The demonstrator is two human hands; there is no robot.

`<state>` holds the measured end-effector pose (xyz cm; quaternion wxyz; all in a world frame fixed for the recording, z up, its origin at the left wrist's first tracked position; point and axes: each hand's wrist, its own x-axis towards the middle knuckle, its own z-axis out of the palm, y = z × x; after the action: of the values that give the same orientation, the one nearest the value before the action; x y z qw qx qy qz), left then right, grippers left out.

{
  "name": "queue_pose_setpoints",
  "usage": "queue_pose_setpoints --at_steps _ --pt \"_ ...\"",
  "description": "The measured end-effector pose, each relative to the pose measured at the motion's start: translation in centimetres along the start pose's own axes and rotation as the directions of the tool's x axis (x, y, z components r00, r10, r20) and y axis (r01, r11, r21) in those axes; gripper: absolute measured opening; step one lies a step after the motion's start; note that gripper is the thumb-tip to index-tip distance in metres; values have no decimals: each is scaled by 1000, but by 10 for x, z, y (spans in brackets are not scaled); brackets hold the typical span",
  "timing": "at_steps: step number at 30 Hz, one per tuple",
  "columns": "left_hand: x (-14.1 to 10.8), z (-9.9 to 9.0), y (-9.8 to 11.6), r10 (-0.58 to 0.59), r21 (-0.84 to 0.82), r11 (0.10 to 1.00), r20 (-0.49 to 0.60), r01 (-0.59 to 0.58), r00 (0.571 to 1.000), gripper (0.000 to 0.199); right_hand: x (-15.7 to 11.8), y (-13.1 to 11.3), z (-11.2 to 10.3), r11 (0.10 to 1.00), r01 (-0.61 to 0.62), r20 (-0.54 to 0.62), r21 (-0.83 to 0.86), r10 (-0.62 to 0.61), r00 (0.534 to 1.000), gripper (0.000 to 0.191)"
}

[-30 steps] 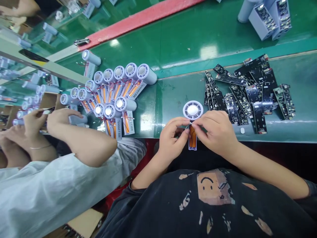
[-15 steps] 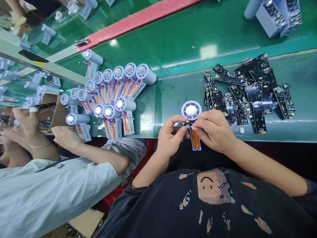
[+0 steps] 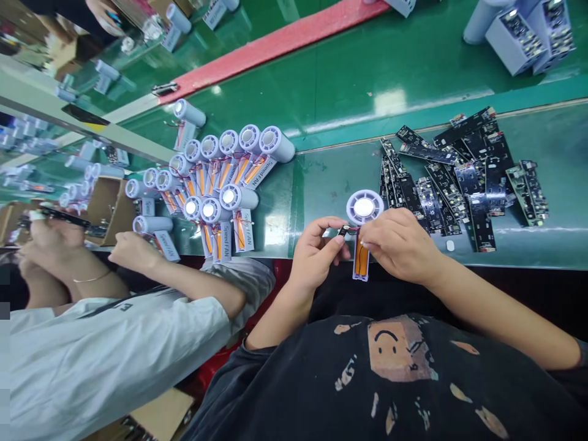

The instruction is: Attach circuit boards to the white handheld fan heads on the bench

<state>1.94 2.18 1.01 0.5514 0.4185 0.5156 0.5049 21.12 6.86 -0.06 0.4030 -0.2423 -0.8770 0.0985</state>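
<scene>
A light purple fan unit (image 3: 365, 207) with a round head and an orange battery in its open handle (image 3: 361, 260) is between my hands at the bench edge. My left hand (image 3: 319, 252) pinches the end of a small black circuit board (image 3: 343, 231) left of the handle. Dark red wires run from it toward the fan's neck. My right hand (image 3: 399, 244) is closed at the neck, fingertips pressed together beside the wires; what they pinch is too small to make out.
Black circuit boards (image 3: 480, 177) lie piled at the right, near a small white piece (image 3: 450, 245). Several fan units (image 3: 239, 197) stand at the left. A co-worker's arms (image 3: 184, 275) reach in beside them. More units (image 3: 517, 40) sit at the upper right.
The view has shifted slightly. The small black board now shows more clearly in my left fingers, a little apart from the fan's neck. My right fingers have curled further over the neck.
</scene>
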Motion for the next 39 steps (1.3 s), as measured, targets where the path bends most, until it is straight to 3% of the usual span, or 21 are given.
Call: queue_pose_setpoints --at_steps 11,16,20,28,34,39 --pt "2 1 1 -81 -101 991 69 88 994 28 -2 5 -2 987 152 28 -60 -150 988 18" --pt "2 1 1 -66 -84 994 61 71 996 28 -5 5 -2 978 174 27 -113 -172 985 20" --pt "1 1 2 -53 -25 998 54 55 997 27 -5 1 1 988 103 7 -118 -102 995 15" --pt "-6 6 -3 101 13 995 56 -102 993 17 5 -20 1 977 -194 -37 -90 192 981 14" --pt "-9 7 -2 197 131 970 77 -206 977 18 7 -23 -2 955 -241 -45 -172 237 971 16" --pt "-10 10 -3 204 164 963 66 -213 977 17 6 -22 -1 956 -250 -41 -153 247 968 17"
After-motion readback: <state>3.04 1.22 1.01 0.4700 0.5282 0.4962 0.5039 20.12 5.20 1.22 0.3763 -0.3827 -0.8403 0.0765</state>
